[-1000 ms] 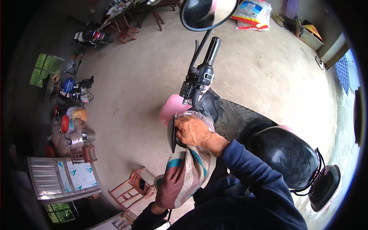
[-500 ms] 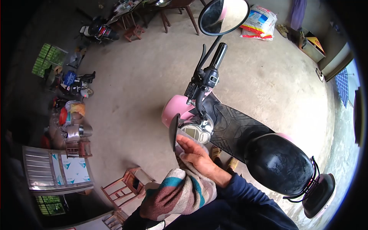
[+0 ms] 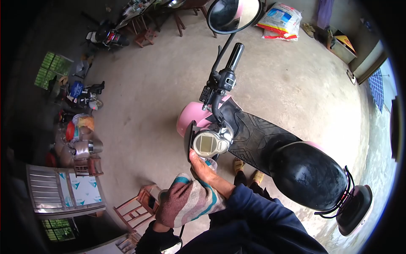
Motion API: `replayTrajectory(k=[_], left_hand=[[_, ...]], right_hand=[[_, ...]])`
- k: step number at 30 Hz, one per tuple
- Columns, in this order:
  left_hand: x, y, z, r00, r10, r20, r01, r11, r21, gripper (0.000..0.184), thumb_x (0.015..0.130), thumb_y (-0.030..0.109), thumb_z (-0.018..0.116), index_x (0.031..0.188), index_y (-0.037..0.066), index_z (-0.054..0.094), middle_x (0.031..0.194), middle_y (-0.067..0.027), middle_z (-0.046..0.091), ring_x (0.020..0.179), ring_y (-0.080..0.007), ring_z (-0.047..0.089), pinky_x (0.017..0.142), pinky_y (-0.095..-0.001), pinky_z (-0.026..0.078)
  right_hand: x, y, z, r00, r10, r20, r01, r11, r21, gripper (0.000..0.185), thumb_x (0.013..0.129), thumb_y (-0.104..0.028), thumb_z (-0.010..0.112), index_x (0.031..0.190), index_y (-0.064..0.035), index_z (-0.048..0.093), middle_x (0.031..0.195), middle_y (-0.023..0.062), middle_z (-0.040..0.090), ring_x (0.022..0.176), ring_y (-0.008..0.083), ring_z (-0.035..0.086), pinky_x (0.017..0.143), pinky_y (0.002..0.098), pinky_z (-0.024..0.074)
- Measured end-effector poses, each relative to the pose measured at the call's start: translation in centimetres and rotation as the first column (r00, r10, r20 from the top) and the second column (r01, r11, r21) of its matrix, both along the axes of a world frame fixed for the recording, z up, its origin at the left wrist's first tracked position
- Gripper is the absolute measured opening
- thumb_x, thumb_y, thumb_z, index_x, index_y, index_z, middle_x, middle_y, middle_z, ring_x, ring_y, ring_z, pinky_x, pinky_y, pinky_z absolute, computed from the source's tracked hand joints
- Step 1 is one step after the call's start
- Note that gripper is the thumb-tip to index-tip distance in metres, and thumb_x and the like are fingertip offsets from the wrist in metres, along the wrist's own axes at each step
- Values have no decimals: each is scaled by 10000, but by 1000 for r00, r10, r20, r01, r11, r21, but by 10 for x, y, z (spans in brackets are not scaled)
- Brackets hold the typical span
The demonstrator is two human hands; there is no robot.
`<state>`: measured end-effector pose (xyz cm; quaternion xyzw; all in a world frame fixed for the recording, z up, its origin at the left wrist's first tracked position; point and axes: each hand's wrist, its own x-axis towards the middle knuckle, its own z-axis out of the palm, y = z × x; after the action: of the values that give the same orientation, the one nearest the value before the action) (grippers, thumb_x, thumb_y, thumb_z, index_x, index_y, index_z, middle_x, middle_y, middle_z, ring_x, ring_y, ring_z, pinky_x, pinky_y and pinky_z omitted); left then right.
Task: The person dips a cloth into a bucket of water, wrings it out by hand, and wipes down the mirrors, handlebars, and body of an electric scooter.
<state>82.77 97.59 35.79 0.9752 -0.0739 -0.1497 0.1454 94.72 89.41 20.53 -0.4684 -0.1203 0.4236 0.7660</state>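
Observation:
A pink scooter stands below me, with its round display (image 3: 208,144), a dark windshield (image 3: 190,142), a handlebar grip (image 3: 235,56) and a black seat (image 3: 308,175). My right hand (image 3: 204,168) is just under the display, thumb up against the windshield's lower end; its other fingers are hidden. A striped cloth (image 3: 189,199) in maroon, cream and teal covers most of my left hand (image 3: 160,227), of which only the wrist shows. The cloth's upper part lies against my right hand.
A round mirror (image 3: 234,15) rises above the grip. Wooden chairs (image 3: 137,208) stand at lower left. Sacks (image 3: 280,21) lie at the top, another motorbike (image 3: 108,38) at upper left, and a footboard (image 3: 262,137) beside the display.
My right hand has moved from over the display down to its lower edge, uncovering it. The cloth has shifted down and left. The view has shifted slightly.

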Motion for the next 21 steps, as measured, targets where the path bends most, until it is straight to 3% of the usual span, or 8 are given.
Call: replayTrajectory(k=[4,7,12,15,17,19,20,21], left_hand=[[-10,-2,17,994,-73,85,63,991,115,622,709,113,701,1311,21,574,1275,-110,621,1199,-267,570,965,-355,513],[-5,-12,39,981,-126,147,112,989,96,586,721,110,685,1295,29,598,1299,-100,616,1200,-253,576,990,-359,507],[32,-25,47,968,-130,214,138,990,-21,565,725,144,690,1278,56,619,1261,-87,643,1153,-262,609,960,-386,522],[73,-30,55,969,-49,243,59,998,-35,572,734,171,729,1276,42,600,1245,-128,646,1134,-263,620,989,-369,492],[91,-26,28,964,148,220,-67,938,-339,557,772,182,734,1289,41,583,1213,-139,649,1120,-292,620,997,-346,480],[96,-22,-9,770,524,-363,-563,292,-773,551,788,199,743,1291,51,573,1188,-150,646,1132,-315,606,1007,-350,475],[102,-28,3,916,398,43,-332,815,-475,570,780,205,751,1296,53,565,1195,-153,639,1149,-318,594,1012,-361,473],[104,-26,-1,949,273,158,-210,921,-329,571,784,207,739,1302,53,557,1224,-157,622,1175,-320,575,1029,-367,455]], right_hand=[[15,-43,46,953,144,-268,-161,986,-43,712,1031,-495,433,1520,7,309,1446,169,476,1350,269,441,1159,361,305],[3,-76,27,786,153,-599,-36,978,204,415,934,-38,578,1340,-7,497,1298,145,584,1171,240,590,1010,358,486],[58,-107,58,714,-36,-699,456,782,425,494,886,-9,422,1377,29,465,1392,193,542,1231,306,571,1045,424,488],[111,-95,79,909,-321,-266,416,728,545,532,867,14,403,1391,17,497,1488,146,474,1339,271,494,1103,374,410],[141,-77,62,674,-487,555,373,873,314,503,850,67,401,1318,4,575,1473,142,500,1331,276,504,1111,376,391],[157,-63,38,306,-260,916,390,912,128,405,841,71,537,1213,-46,644,1414,150,549,1283,321,515,1097,397,379],[155,-62,26,265,-201,943,371,924,93,385,831,54,561,1190,-48,653,1396,144,564,1241,339,530,1066,402,385],[148,-63,16,218,-140,966,355,933,55,365,821,38,585,1167,-50,661,1378,138,578,1200,356,544,1034,407,391]])
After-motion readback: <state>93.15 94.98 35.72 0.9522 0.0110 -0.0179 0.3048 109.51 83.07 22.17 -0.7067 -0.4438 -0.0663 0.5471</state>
